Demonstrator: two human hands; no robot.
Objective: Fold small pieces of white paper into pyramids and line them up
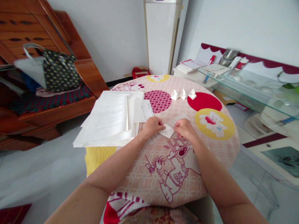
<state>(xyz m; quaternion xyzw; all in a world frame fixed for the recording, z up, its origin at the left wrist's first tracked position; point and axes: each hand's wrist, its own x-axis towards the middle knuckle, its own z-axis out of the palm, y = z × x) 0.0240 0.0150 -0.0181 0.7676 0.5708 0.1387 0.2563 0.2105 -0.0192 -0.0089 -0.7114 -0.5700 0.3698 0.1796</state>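
Nearest you: the tablecloth (137, 183), soft-looking, an embroidered dog (177, 177) between your forearms. Just past it, the small paper square (167, 133) sits cornerwise between your two hands, pale, with marks on its face. Left hand (153, 125): thumb and forefinger pinching its upper left edge. Right hand (184, 128): fingers drawn together at the right corner; cannot tell if they grip it or only touch.

Handling, my judgement: next to no weight, thin and crisp, stiffer wherever it is layered. Dry, not slick, but liable to skid on cloth if pushed. Creases readily; corners probably tear first. Take it by opposite edges, light finger pads, your thumb on top. Cloth likely gives poor backing for a sharp crease, so press it between fingertips.

Farther, to your left: a stack of papers (109, 115), a smaller printed sheet (144, 110) at its right side. Beyond your hands, three folded paper shapes (182, 94) in a row, peaked, easily crushed I'd guess. Farthest right, a glass shelf (257, 90)
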